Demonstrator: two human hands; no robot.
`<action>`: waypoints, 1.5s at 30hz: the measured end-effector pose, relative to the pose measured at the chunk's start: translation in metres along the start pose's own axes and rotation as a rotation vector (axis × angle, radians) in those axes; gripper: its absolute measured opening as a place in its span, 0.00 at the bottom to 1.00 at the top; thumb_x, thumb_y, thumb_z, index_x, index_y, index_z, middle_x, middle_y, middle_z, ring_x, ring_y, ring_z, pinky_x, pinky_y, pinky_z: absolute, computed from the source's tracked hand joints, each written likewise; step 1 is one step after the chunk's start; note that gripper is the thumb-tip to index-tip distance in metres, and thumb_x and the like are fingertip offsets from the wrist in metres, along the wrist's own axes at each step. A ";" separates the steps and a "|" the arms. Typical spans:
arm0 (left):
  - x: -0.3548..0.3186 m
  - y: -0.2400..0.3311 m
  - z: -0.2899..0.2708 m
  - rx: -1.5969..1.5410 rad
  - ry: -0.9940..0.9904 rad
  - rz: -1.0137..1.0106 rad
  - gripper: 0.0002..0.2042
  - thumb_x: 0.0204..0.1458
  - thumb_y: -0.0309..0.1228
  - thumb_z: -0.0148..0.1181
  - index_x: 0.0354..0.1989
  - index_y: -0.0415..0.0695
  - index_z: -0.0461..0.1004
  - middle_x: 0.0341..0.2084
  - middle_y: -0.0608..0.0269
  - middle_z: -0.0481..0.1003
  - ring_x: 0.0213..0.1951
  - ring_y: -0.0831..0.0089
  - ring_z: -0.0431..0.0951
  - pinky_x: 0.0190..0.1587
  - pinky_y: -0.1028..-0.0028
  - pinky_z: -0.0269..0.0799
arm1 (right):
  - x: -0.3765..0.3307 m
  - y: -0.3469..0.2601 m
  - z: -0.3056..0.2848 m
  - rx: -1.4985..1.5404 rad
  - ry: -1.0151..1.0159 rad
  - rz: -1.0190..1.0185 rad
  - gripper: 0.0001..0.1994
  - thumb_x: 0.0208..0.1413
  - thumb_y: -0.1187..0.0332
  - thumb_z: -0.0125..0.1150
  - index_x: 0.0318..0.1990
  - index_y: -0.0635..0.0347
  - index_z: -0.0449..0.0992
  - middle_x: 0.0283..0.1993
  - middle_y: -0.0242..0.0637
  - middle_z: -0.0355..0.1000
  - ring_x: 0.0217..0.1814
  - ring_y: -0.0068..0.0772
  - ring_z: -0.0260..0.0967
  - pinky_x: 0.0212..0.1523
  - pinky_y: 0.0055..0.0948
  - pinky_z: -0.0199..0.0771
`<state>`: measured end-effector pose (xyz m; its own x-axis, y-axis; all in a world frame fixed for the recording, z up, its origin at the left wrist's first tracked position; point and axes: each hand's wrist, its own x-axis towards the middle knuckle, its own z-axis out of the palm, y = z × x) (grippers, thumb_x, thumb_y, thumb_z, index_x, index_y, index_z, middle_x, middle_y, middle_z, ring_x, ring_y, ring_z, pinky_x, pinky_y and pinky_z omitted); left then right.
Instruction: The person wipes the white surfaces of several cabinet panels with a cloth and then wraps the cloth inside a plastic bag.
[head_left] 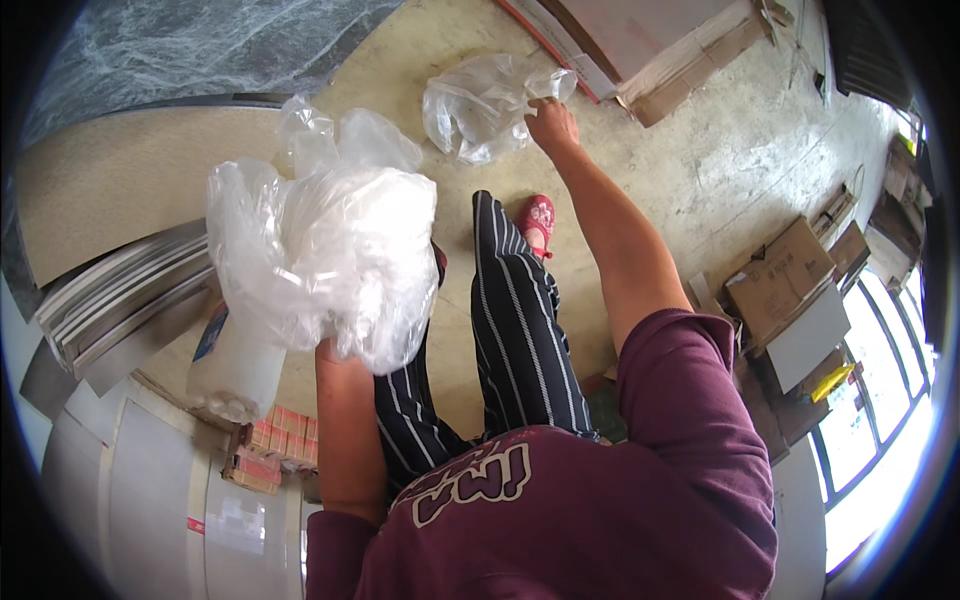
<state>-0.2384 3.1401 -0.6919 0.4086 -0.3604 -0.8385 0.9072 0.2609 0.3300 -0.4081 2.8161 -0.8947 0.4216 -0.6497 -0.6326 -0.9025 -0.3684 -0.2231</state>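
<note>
A large bundle of crumpled clear plastic bags (350,240) is held up on my left side. My left forearm (350,420) runs into its underside, and the bundle hides my left hand and its fingers. Farther off and to the right, another clear plastic bag (470,105) lies crumpled on the floor. My right arm stretches out to it, and my right hand (553,126) is closed on its right edge.
Flat cardboard (665,45) lies at the far side. Stacked panels (130,290) and a white plastic-wrapped roll (235,370) stand at left, near small orange boxes (275,440). Cardboard boxes (780,280) are at right. My red shoe (537,220) is on the concrete floor.
</note>
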 end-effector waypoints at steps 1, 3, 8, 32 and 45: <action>-0.001 -0.005 -0.002 -0.008 0.002 -0.010 0.30 0.54 0.46 0.51 0.62 0.47 0.54 0.57 0.58 0.61 0.58 0.59 0.62 0.58 0.58 0.61 | -0.008 -0.004 -0.012 0.045 0.050 -0.062 0.12 0.51 0.63 0.52 0.42 0.49 0.77 0.50 0.37 0.69 0.55 0.41 0.64 0.52 0.37 0.65; -0.006 -0.019 -0.001 -0.014 -0.009 -0.049 0.29 0.54 0.46 0.51 0.62 0.46 0.54 0.57 0.58 0.61 0.57 0.60 0.62 0.58 0.58 0.61 | -0.030 -0.005 -0.036 0.189 0.196 -0.115 0.10 0.51 0.63 0.55 0.39 0.50 0.78 0.41 0.38 0.74 0.46 0.42 0.69 0.47 0.36 0.68; -0.048 -0.048 0.024 -0.020 -0.079 -0.169 0.29 0.54 0.46 0.51 0.61 0.46 0.54 0.57 0.58 0.61 0.57 0.60 0.62 0.58 0.58 0.61 | -0.097 -0.012 -0.115 0.608 0.283 -0.007 0.11 0.51 0.69 0.55 0.43 0.50 0.76 0.34 0.37 0.76 0.38 0.36 0.74 0.41 0.30 0.70; -0.257 -0.029 0.272 -0.098 -0.642 -0.480 0.28 0.57 0.49 0.43 0.60 0.44 0.55 0.55 0.55 0.63 0.55 0.61 0.63 0.60 0.62 0.58 | -0.439 -0.057 -0.440 1.361 0.136 -0.221 0.10 0.59 0.70 0.42 0.43 0.66 0.65 0.39 0.38 0.72 0.29 0.23 0.72 0.32 0.20 0.66; -0.312 -0.024 0.336 0.101 -0.808 -0.478 0.28 0.58 0.49 0.41 0.61 0.44 0.54 0.56 0.56 0.61 0.57 0.60 0.62 0.61 0.62 0.56 | -0.526 -0.061 -0.455 1.470 0.150 -0.138 0.11 0.57 0.68 0.48 0.37 0.67 0.72 0.27 0.31 0.71 0.25 0.18 0.66 0.28 0.20 0.66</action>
<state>-0.3545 2.9451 -0.2921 -0.0978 -0.9306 -0.3527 0.9854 -0.1401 0.0965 -0.5347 2.8780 -0.2110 0.4318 -0.7610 -0.4842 -0.0955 0.4953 -0.8635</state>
